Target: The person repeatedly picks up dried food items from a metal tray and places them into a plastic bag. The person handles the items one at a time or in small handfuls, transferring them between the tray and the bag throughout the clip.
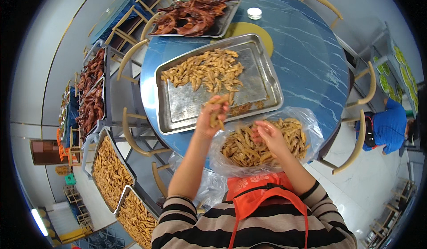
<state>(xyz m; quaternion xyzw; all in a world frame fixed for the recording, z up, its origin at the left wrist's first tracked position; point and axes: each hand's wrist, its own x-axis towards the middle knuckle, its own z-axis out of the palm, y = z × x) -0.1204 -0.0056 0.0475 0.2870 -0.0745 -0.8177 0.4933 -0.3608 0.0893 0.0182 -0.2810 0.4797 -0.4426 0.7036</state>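
My left hand [210, 118] is closed around several brown cooked meat pieces, at the near edge of a metal tray [178, 107]. Inside that tray, a heap of similar pieces [208, 69] covers the far left part. Closer to my body, a clear plastic bag [220, 167] lies spread open on the table and holds a large pile of the same meat pieces [245, 149]. Above this pile hovers my right hand [268, 134], fingers curled and partly blurred. Whether anything sits between its fingers is hidden.
Roasted flattened poultry fills another tray [230, 25] at the back of the round blue table [307, 55]. A white round container [254, 13] stands beside it. Racks with meat trays [111, 169] are at left. A person in blue [383, 125] bends at right, among wooden chairs [358, 149].
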